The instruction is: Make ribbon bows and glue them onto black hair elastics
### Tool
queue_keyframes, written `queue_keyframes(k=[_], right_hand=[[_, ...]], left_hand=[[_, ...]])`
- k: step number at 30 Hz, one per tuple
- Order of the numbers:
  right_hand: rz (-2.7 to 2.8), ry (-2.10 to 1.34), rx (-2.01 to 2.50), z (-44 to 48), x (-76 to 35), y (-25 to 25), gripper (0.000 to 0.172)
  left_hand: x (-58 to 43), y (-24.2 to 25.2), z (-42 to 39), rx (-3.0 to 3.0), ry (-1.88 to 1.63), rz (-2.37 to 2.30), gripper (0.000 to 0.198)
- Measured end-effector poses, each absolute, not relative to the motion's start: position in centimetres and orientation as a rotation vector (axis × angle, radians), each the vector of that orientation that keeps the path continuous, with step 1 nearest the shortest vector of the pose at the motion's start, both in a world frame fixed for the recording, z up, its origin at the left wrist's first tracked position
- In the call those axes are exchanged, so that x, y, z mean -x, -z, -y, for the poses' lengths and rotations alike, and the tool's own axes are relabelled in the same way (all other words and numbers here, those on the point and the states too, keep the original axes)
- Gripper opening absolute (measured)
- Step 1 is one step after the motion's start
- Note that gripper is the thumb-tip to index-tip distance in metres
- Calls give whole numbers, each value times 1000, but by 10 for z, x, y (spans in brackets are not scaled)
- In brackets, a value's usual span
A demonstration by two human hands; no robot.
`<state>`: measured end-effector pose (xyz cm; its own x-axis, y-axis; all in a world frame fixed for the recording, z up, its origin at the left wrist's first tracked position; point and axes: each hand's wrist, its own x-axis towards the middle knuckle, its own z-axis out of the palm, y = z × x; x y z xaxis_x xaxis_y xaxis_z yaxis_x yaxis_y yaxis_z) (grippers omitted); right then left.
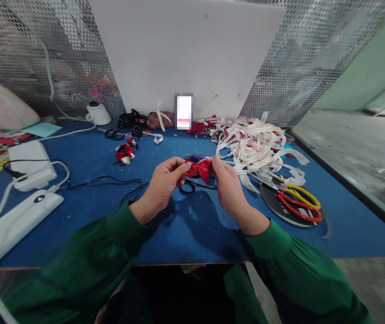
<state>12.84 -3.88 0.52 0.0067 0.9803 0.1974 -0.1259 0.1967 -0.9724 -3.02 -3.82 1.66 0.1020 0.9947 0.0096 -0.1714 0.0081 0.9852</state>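
Observation:
Between my two hands, a shiny red bow [203, 170] is held up above the blue table. My left hand [165, 182] pinches its left end with thumb and forefinger. At the bow's right end, the fingers of my right hand [226, 182] are closed on it. Just below the bow a black hair tie [187, 187] lies on the table. Behind it is a blue-handled tool [197, 157], partly hidden by my hands. A small group of red and white bows [125, 151] with black bands sits farther back on the left.
A heap of white ribbon strips [256, 139] covers the back right. Scissors with red and yellow handles [300, 202] lie on a black disc [269, 200]. To the left are a white power bank [20, 225], cables and a white cup [98, 114]. A lit phone [183, 111] leans against the white board [188, 54].

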Motion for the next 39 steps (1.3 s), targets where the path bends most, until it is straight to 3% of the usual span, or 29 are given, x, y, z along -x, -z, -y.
queue_keyframes(k=[12, 18, 27, 39], right_hand=[[1274, -1242, 1002, 44, -127, -13, 33], [1306, -1167, 1006, 41, -128, -8, 28], [1382, -1012, 1047, 42, -129, -8, 44], [1385, -1092, 1031, 40, -130, -4, 25]], left_hand=[[28, -18, 42, -1218, -1137, -999, 29], [29, -16, 42, -1187, -1068, -981, 45], [28, -17, 42, -1221, -1145, -987, 26], [28, -20, 44, -1237, -1063, -947, 28]])
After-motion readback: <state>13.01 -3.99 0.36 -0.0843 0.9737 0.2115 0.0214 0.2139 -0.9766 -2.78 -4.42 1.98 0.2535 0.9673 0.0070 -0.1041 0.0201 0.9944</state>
